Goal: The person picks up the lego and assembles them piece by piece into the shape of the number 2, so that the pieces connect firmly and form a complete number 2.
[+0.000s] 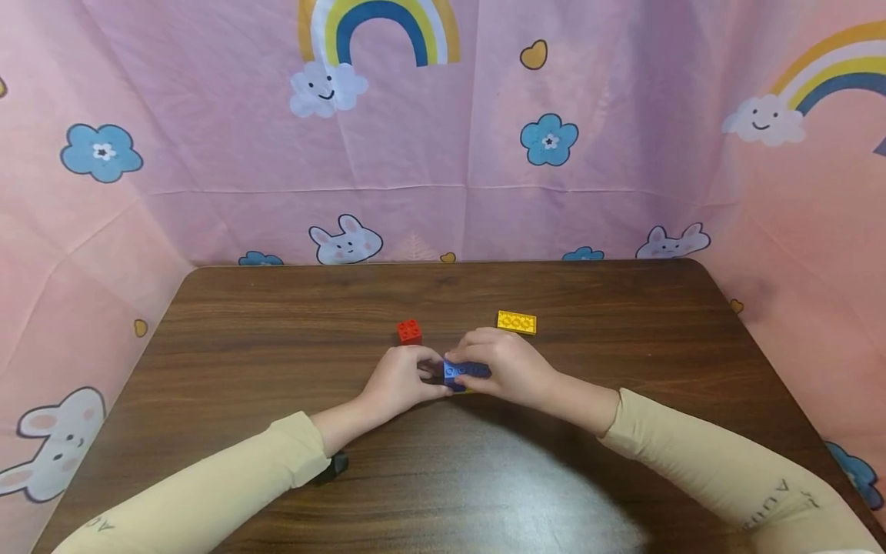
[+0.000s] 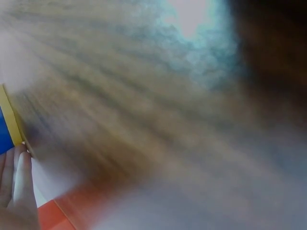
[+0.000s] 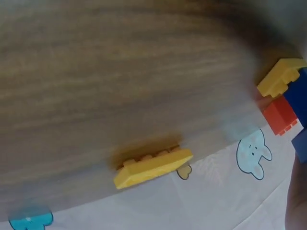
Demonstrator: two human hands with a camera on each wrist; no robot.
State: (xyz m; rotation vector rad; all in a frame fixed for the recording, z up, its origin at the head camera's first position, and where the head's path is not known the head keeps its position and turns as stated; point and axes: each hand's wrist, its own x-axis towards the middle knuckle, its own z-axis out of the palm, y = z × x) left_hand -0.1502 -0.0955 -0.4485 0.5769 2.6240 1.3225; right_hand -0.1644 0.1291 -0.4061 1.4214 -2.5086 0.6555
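Near the table's middle, my right hand pinches a blue toy building brick between thumb and fingers, studs upward. Beneath it is a darker blue brick on a studded yellow brick. My left hand grips this lower stack from the left, thumb on the near side and fingers on the far side. In the left wrist view its fingertips meet the blue and yellow edge. Just beyond the left hand stands a red brick; part of the stack is hidden by the hands.
Another yellow brick lies upside down beyond the right hand, its hollow underside up. A small black object sits beside the left sleeve, partly covered by it. A pink patterned cloth hangs around the back and sides of the wooden table.
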